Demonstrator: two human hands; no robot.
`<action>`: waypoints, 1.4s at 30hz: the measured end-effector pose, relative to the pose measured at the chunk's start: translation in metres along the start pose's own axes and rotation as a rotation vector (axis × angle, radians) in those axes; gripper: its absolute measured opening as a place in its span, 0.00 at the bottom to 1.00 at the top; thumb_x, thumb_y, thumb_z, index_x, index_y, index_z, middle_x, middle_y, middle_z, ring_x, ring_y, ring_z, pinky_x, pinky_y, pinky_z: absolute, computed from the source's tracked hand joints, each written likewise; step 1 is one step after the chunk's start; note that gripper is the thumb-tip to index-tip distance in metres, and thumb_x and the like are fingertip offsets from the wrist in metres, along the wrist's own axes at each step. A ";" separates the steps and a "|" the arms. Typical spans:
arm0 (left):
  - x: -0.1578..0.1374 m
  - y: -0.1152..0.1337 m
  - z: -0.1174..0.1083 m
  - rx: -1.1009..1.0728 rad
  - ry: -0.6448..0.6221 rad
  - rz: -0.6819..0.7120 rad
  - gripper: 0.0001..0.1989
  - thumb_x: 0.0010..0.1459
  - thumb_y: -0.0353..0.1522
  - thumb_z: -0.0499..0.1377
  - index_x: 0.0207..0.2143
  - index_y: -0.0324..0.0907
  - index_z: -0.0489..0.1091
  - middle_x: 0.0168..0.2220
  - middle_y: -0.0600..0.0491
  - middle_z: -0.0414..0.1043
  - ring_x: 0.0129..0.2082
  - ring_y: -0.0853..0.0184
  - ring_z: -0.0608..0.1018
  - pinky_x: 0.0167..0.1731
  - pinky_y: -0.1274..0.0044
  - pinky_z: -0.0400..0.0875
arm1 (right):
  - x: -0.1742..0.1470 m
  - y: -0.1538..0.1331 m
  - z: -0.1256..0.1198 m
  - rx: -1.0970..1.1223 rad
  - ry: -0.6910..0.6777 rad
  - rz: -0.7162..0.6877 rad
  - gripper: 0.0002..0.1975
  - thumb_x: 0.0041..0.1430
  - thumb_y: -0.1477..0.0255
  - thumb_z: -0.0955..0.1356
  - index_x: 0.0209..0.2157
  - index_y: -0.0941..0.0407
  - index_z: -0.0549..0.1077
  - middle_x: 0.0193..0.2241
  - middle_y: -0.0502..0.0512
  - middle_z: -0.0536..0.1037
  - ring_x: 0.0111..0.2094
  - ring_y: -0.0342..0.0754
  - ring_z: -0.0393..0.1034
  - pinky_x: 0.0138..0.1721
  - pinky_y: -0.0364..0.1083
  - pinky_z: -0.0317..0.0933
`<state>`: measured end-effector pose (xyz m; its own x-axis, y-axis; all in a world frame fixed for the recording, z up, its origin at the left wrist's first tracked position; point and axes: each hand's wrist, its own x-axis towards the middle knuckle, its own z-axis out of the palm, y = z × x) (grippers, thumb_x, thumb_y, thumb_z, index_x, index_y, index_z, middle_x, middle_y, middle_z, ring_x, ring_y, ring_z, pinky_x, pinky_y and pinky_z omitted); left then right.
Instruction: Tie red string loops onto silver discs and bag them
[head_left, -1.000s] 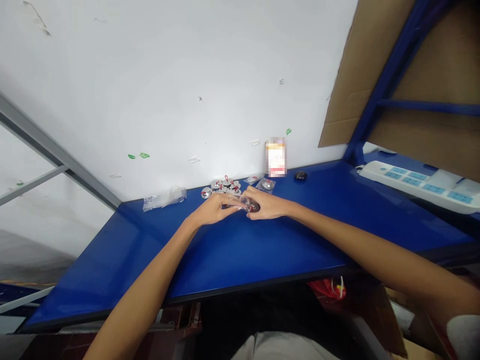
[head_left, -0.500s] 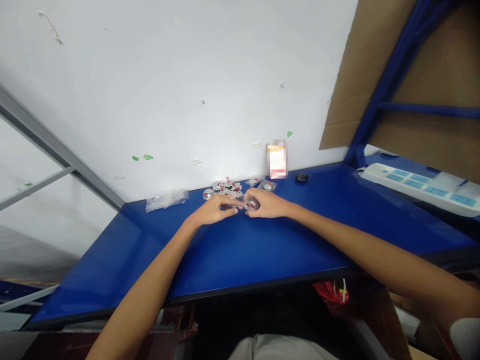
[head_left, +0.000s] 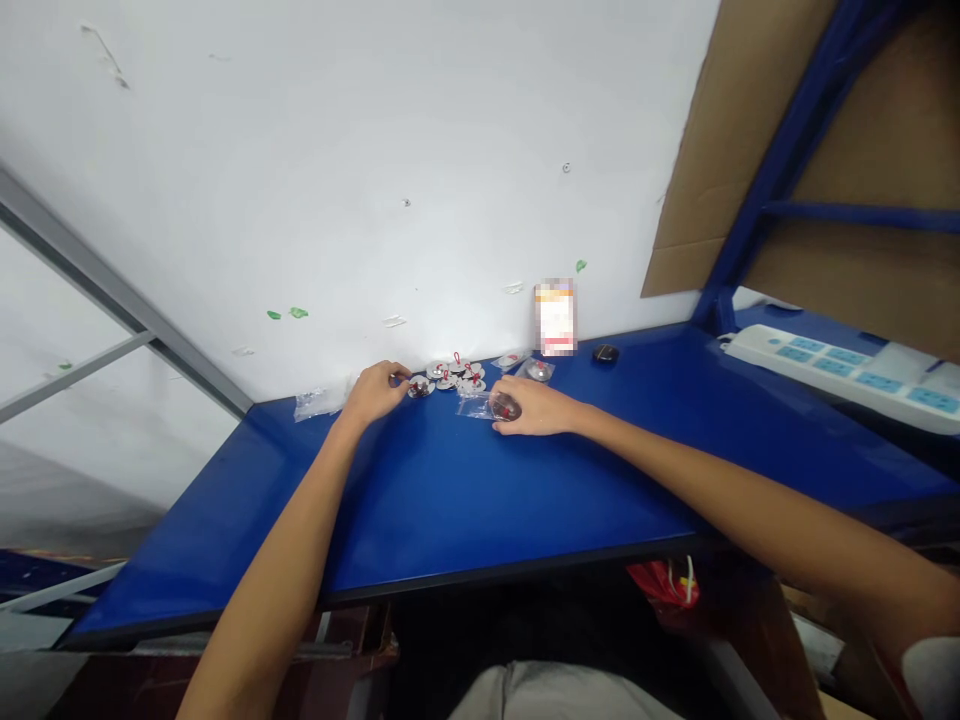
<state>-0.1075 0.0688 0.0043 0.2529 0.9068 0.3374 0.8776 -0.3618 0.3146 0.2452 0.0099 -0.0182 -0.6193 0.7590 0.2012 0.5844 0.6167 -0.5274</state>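
Note:
My right hand [head_left: 536, 405] is closed around a round metal finger cymbal [head_left: 506, 407] with a bit of red cord. The cymbal lies in a clear plastic bag [head_left: 474, 405], whose loose end points left over the table. My left hand [head_left: 377, 390] is at the left end of a pile of finger cymbals [head_left: 459, 374] with red cord loops. Its thumb and fingers are apart, with the tips at the edge of the leftmost cymbal [head_left: 420, 387]. Whether they touch it I cannot tell.
Clear plastic bags [head_left: 319, 402] lie left of my left hand. Bagged cymbals [head_left: 538, 370] sit behind my right hand, near a blurred card [head_left: 556, 318] against the wall. A small black object [head_left: 605, 353] and a white power strip [head_left: 847, 375] are farther right on the blue table [head_left: 480, 500].
My left hand has left the bag and moved left to the edge of the pile. My right hand has stayed in place with the bagged cymbal.

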 end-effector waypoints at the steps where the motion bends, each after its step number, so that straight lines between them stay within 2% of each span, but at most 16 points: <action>1: 0.000 -0.002 0.002 0.008 -0.011 0.006 0.14 0.60 0.38 0.62 0.46 0.43 0.82 0.45 0.45 0.81 0.42 0.53 0.80 0.46 0.67 0.72 | 0.000 0.000 0.000 0.001 0.002 -0.003 0.17 0.60 0.60 0.75 0.46 0.53 0.75 0.45 0.56 0.76 0.47 0.57 0.74 0.46 0.51 0.64; 5: 0.001 -0.006 0.011 -0.014 -0.073 0.033 0.18 0.58 0.43 0.66 0.46 0.43 0.78 0.44 0.44 0.79 0.41 0.54 0.79 0.44 0.67 0.71 | 0.000 -0.001 0.001 0.004 0.014 -0.016 0.16 0.60 0.61 0.75 0.45 0.52 0.75 0.45 0.56 0.77 0.47 0.58 0.74 0.47 0.52 0.65; 8: 0.002 -0.008 0.019 -0.060 -0.096 0.000 0.11 0.62 0.42 0.63 0.39 0.44 0.75 0.39 0.45 0.79 0.38 0.55 0.78 0.44 0.68 0.70 | 0.000 -0.001 0.002 0.018 0.026 -0.031 0.15 0.60 0.61 0.75 0.45 0.52 0.75 0.45 0.56 0.77 0.47 0.57 0.74 0.48 0.52 0.65; 11: 0.003 -0.010 0.022 -0.109 -0.109 0.005 0.08 0.63 0.39 0.62 0.34 0.46 0.71 0.39 0.46 0.79 0.41 0.55 0.79 0.46 0.68 0.70 | 0.000 -0.001 0.002 0.026 0.033 -0.041 0.15 0.60 0.62 0.75 0.45 0.52 0.75 0.45 0.56 0.77 0.48 0.57 0.74 0.48 0.52 0.65; 13: 0.003 -0.010 0.018 -0.136 -0.104 0.004 0.07 0.63 0.38 0.62 0.33 0.46 0.69 0.38 0.47 0.79 0.41 0.54 0.79 0.46 0.68 0.70 | 0.000 -0.002 0.002 0.025 0.031 -0.039 0.15 0.61 0.61 0.75 0.46 0.52 0.75 0.46 0.56 0.76 0.48 0.57 0.74 0.47 0.52 0.65; 17: 0.001 -0.003 0.004 -0.173 -0.041 -0.053 0.07 0.66 0.38 0.60 0.36 0.47 0.67 0.31 0.50 0.77 0.34 0.56 0.78 0.41 0.68 0.68 | 0.000 -0.004 0.002 0.032 0.046 -0.041 0.15 0.61 0.61 0.75 0.46 0.52 0.75 0.46 0.56 0.76 0.47 0.57 0.74 0.47 0.52 0.65; 20: -0.002 0.014 -0.006 -0.347 -0.019 -0.050 0.11 0.67 0.43 0.61 0.37 0.46 0.67 0.32 0.50 0.79 0.32 0.59 0.79 0.39 0.70 0.70 | 0.000 -0.005 0.002 0.027 0.067 -0.043 0.14 0.60 0.62 0.75 0.45 0.52 0.75 0.45 0.55 0.76 0.46 0.57 0.75 0.47 0.52 0.65; 23: -0.006 0.037 -0.010 -0.632 -0.108 -0.014 0.18 0.63 0.47 0.67 0.37 0.43 0.70 0.33 0.50 0.79 0.33 0.62 0.81 0.38 0.72 0.73 | 0.000 -0.004 0.001 0.025 0.113 -0.033 0.14 0.60 0.64 0.76 0.46 0.52 0.75 0.46 0.56 0.76 0.47 0.57 0.75 0.49 0.52 0.66; 25: -0.009 0.052 -0.010 -0.764 -0.191 -0.024 0.20 0.58 0.47 0.72 0.35 0.41 0.72 0.33 0.51 0.79 0.33 0.64 0.81 0.38 0.72 0.75 | 0.001 -0.002 0.001 0.027 0.156 -0.028 0.16 0.59 0.65 0.76 0.47 0.52 0.75 0.48 0.56 0.76 0.47 0.57 0.75 0.50 0.52 0.66; 27: -0.012 0.064 -0.007 -0.889 -0.233 -0.089 0.21 0.54 0.46 0.76 0.35 0.40 0.74 0.34 0.51 0.79 0.32 0.65 0.82 0.38 0.72 0.78 | 0.002 0.001 0.001 0.017 0.194 -0.028 0.18 0.59 0.64 0.76 0.49 0.52 0.74 0.49 0.56 0.76 0.47 0.56 0.75 0.51 0.53 0.67; 31: -0.017 0.078 0.000 -1.123 -0.285 -0.214 0.22 0.52 0.41 0.78 0.41 0.40 0.75 0.35 0.51 0.80 0.33 0.67 0.84 0.38 0.75 0.81 | 0.002 0.004 0.003 -0.020 0.223 -0.037 0.20 0.60 0.63 0.76 0.51 0.51 0.74 0.51 0.56 0.75 0.47 0.57 0.75 0.51 0.54 0.67; 36: -0.018 0.081 -0.002 -1.188 -0.344 -0.203 0.18 0.54 0.37 0.78 0.42 0.40 0.77 0.35 0.51 0.80 0.31 0.68 0.84 0.36 0.78 0.82 | 0.003 0.006 0.005 -0.009 0.220 -0.027 0.25 0.61 0.62 0.76 0.58 0.50 0.73 0.52 0.58 0.74 0.48 0.58 0.75 0.51 0.55 0.68; 42: -0.017 0.074 -0.009 -1.163 -0.442 -0.168 0.19 0.55 0.37 0.78 0.44 0.39 0.77 0.36 0.50 0.81 0.31 0.68 0.83 0.35 0.78 0.82 | 0.004 0.006 0.007 0.004 0.214 0.008 0.32 0.61 0.61 0.76 0.64 0.51 0.71 0.53 0.60 0.72 0.48 0.58 0.76 0.52 0.56 0.69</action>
<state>-0.0507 0.0244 0.0300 0.4849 0.8737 -0.0377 0.0909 -0.0075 0.9958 0.2427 0.0153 -0.0260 -0.4890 0.7913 0.3671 0.5867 0.6097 -0.5330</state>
